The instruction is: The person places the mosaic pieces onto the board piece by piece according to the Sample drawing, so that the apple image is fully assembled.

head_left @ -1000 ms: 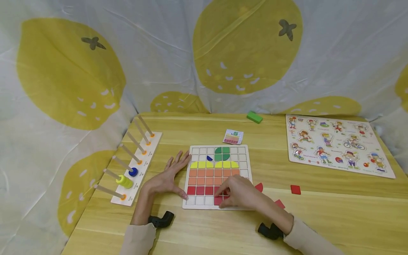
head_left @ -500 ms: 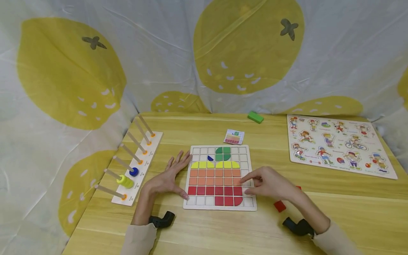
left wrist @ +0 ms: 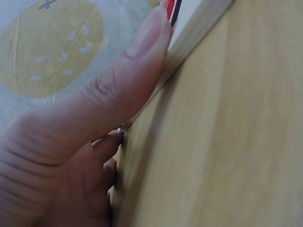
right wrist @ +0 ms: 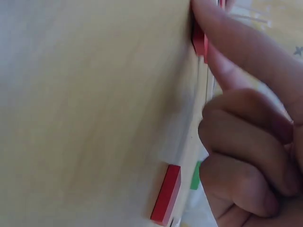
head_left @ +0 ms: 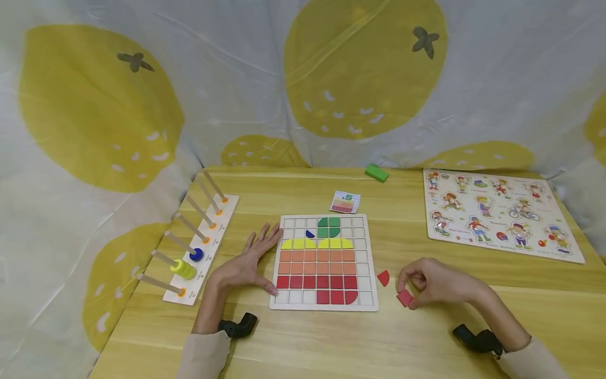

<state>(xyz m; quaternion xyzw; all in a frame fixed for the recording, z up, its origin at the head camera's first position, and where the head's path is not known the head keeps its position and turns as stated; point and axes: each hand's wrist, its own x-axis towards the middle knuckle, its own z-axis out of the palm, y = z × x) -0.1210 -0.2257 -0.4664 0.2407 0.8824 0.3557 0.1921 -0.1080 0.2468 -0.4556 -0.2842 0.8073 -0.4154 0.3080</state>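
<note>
My right hand point(head_left: 442, 284) pinches a red square tile point(head_left: 405, 298) between thumb and fingertips, low at the table to the right of the pegboard-like grid board point(head_left: 295, 298). In the right wrist view, the tile point(right wrist: 199, 41) shows at the fingertips, with the other fingers curled. The left hand point(head_left: 243, 268) is spread along the board's left side, thumb near the lower left corner. Green, blue, yellow, orange and red tiles fill part of the grid. A red quarter-circle tile point(head_left: 384, 278) lies between the board and my right hand.
Behind the board lies a small pattern card point(head_left: 345, 202), with a green block point(head_left: 376, 173) farther back. A rack of wooden pegs point(head_left: 189, 297) with yellow and blue rings stands left. A picture puzzle point(head_left: 502, 216) lies back right. Another red tile point(right wrist: 166, 195) shows in the right wrist view.
My right hand has left the grid's bottom row, where a red quarter-circle tile now shows, and moved right to pinch a loose red square tile. The left hand has stayed at the board.
</note>
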